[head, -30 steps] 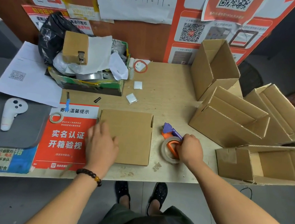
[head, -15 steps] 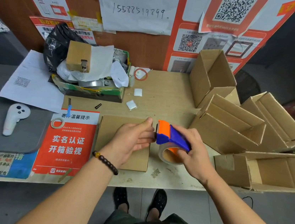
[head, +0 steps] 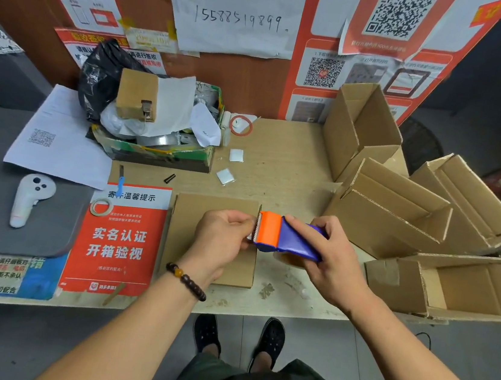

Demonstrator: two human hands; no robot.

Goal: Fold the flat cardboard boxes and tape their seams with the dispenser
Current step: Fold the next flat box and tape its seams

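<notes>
A flat brown cardboard box (head: pixel 187 229) lies on the wooden table (head: pixel 283 168) in front of me. Above its right edge my right hand (head: pixel 332 260) grips an orange and purple tape dispenser (head: pixel 281 234), the tape roll hanging under it. My left hand (head: pixel 221 240) is at the dispenser's orange toothed end, fingertips pinching at the tape end there. Both hands are lifted off the flat box. Several folded open boxes (head: pixel 391 213) stand at the right side of the table.
A cluttered green tray (head: pixel 152 152) with a black bag and a small box sits at the back left. A white controller (head: pixel 29 197) lies on a grey mat. A red notice sheet (head: pixel 120 237) with a small tape ring (head: pixel 101 205) lies left of the flat box. Posters cover the wall behind.
My right hand picked the dispenser up off the table and raised it. My left hand left the flat box and came to the dispenser's orange end, now pinching there.
</notes>
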